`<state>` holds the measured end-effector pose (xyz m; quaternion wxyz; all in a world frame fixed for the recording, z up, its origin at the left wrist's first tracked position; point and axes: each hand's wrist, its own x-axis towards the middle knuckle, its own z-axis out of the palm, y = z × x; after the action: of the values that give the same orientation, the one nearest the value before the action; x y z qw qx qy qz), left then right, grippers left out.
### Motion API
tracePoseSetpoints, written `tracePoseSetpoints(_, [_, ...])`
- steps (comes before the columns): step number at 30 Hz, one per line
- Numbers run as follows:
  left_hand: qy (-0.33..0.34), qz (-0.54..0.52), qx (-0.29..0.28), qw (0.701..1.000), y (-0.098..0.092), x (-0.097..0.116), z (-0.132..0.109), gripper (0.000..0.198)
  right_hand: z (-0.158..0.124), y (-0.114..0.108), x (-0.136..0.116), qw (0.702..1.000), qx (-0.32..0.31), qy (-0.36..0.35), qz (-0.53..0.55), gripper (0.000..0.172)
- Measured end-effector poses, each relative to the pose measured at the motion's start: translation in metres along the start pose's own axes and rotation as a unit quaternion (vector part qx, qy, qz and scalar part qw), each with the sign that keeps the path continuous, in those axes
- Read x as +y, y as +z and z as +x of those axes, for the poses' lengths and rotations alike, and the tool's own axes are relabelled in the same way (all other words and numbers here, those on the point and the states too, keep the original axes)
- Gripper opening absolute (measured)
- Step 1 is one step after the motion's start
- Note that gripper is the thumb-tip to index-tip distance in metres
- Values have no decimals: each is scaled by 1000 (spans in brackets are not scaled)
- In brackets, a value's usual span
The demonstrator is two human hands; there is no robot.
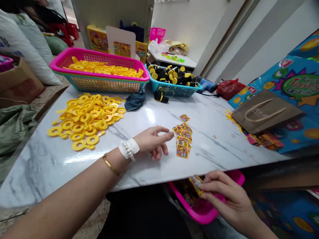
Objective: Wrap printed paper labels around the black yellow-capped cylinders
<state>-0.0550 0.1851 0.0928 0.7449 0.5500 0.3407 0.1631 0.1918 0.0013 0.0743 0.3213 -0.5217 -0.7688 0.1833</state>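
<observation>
My left hand (152, 143) rests on the white marble tabletop (57, 169) with its fingers loose and empty. Its fingertips nearly touch a loose pile of small yellow-and-red printed sachets (183, 139). My right hand (226, 199) is below the table's front edge, pinching a similar sachet (196, 184) between thumb and fingers. Under that hand sits a pink plastic basket (203, 214), its contents mostly hidden and dim. A white beaded band (129, 149) and a gold bangle (110, 165) circle my left wrist.
Yellow plastic rings lie heaped (85, 120) on the marble, with more in a pink-and-teal basket (99, 72). Black-and-yellow cylinders fill a blue basket (172, 81). A brown paper bag (265, 111) lies on colourful printed sheets at right. Sacks and cartons stand at left.
</observation>
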Motion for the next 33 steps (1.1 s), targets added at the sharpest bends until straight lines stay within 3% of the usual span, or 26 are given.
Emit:
tracePoseSetpoints(2, [34, 49, 105, 993, -2, 0, 6, 47, -22, -6, 16, 997, -24, -3, -72, 22])
tracePoseSetpoints(5, [82, 120, 165, 975, -2, -1, 11, 23, -22, -6, 32, 992, 20, -21, -124, 27])
tracePoseSetpoints(9, [91, 153, 157, 972, -2, -4, 10, 17, 36, 7, 40, 981, 130, -23, -145, 31])
tracePoseSetpoints(12, [71, 146, 159, 974, -6, -6, 10, 18, 80, 19, 44, 985, 88, -43, -145, 23])
tracePoseSetpoints(15, [73, 123, 167, 976, -9, -7, 10, 19, 95, 29, 47, 989, 70, -61, -116, 16])
tracePoseSetpoints(19, [85, 103, 180, 975, -6, -9, 11, 29, 100, 32, 46, 986, 134, -55, -80, 17])
tracePoseSetpoints(23, [119, 83, 183, 972, -8, -6, 8, 44, 136, 34, 30, 978, 174, -94, -72, 17])
tracePoseSetpoints(27, [193, 64, 255, 945, -27, 2, 3, 41, 194, 44, 11, 979, 162, -127, -15, 29])
tracePoseSetpoints(29, [217, 46, 306, 926, -37, 4, 2, 37, 219, 51, 6, 985, 139, -77, 62, 42])
tracePoseSetpoints(33, [207, 45, 361, 908, -48, -1, 7, 35, 246, 69, 4, 981, -3, 36, 192, 43])
